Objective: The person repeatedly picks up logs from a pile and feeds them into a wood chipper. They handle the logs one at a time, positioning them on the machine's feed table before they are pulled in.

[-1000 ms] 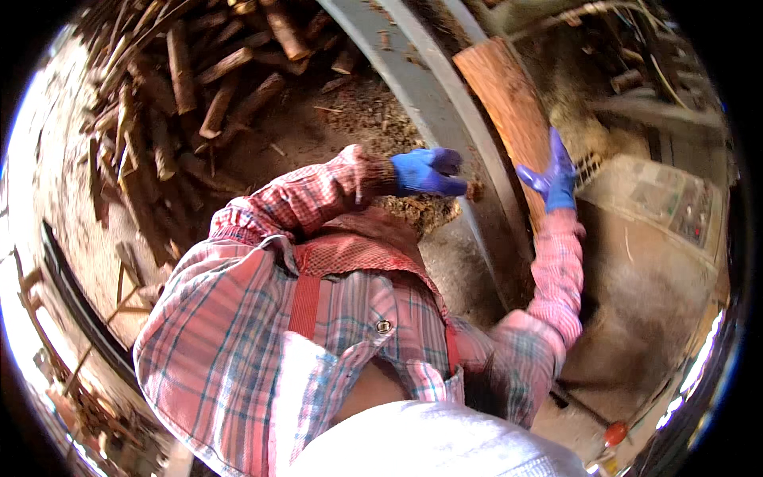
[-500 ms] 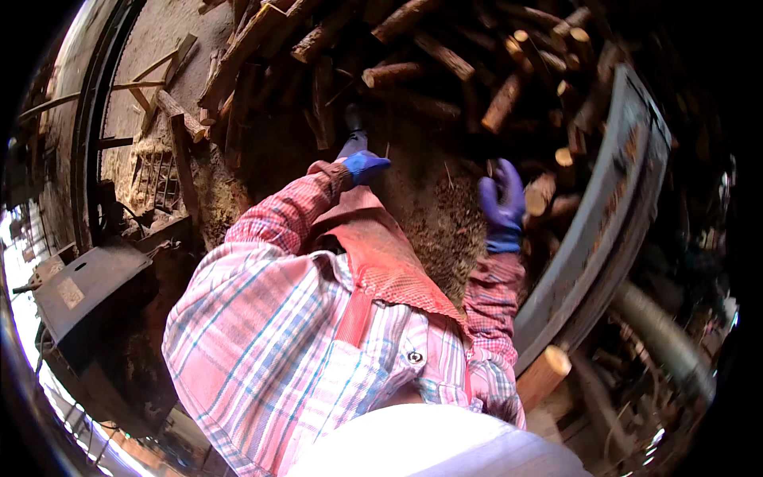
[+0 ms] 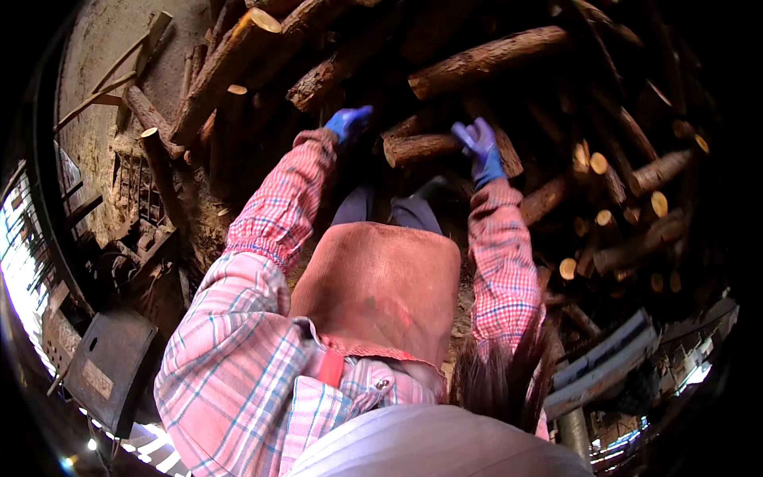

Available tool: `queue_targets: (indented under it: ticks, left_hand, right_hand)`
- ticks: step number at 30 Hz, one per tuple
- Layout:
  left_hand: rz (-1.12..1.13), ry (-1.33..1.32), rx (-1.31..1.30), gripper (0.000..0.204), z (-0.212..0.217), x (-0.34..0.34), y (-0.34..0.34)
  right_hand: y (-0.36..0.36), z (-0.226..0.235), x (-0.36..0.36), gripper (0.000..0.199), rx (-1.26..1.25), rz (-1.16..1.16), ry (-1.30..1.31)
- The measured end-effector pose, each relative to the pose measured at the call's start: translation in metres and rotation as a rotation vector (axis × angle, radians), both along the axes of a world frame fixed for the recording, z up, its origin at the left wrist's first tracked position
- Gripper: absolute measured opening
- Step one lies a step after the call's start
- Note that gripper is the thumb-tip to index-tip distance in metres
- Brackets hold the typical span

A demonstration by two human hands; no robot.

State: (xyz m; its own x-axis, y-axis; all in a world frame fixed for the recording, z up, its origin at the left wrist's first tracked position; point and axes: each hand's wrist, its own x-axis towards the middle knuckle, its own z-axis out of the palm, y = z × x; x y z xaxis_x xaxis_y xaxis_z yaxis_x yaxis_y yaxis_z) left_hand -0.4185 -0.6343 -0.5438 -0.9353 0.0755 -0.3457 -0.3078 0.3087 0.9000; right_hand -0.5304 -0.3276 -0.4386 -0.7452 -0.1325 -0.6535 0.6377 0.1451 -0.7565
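Right grip (image 3: 480,149) spread, empty, near log (image 3: 420,149) at 12 o'clock. Left grip (image 3: 348,125) unclear. No log lifted yet.

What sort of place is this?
Probably a rough woodcutting shed: cut logs lie heaped ahead, with a grey metal beam-like piece at the right and a dark metal box at the left.

Free room lies between the gloved left hand (image 3: 348,125) and the short log (image 3: 420,149), with a longer log (image 3: 491,60) obstructing beyond.
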Motion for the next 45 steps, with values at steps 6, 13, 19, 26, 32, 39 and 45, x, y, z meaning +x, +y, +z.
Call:
queue_targets:
  ticks: [6,13,19,26,32,39,45]
  left_hand:
    - [0.174,0.188,-0.443,0.039,-0.096,-0.172,0.036]
    - [0.659,0.586,0.026,0.045,-0.267,-0.232,0.054]
    - [0.711,-0.008,0.028,0.045,-0.253,-0.236,0.019]
    - [0.524,0.323,-0.264,0.029,-0.011,-0.187,0.102]
    - [0.303,-0.244,0.52,0.026,0.084,-0.125,0.132]
    - [0.473,-0.028,1.324,0.057,0.002,-0.003,0.153]
    - [0.374,-0.603,1.301,0.038,0.162,0.106,0.193]
  right_hand:
    - [-0.063,-0.163,-0.185,0.04,-0.028,-0.029,0.218]
    - [-0.09,-0.279,-0.254,0.035,0.334,0.612,0.623]
    - [-0.138,-0.26,-0.225,0.044,-0.614,-0.122,-0.018]
    - [-0.063,-0.15,-0.175,0.083,-0.612,-0.227,-0.017]
    - [0.058,-0.083,-0.06,0.074,-0.738,-0.179,-0.199]
    - [0.029,0.096,0.123,0.063,-0.83,-0.424,-0.778]
    - [0.05,0.204,0.269,0.056,-0.423,-0.152,0.091]
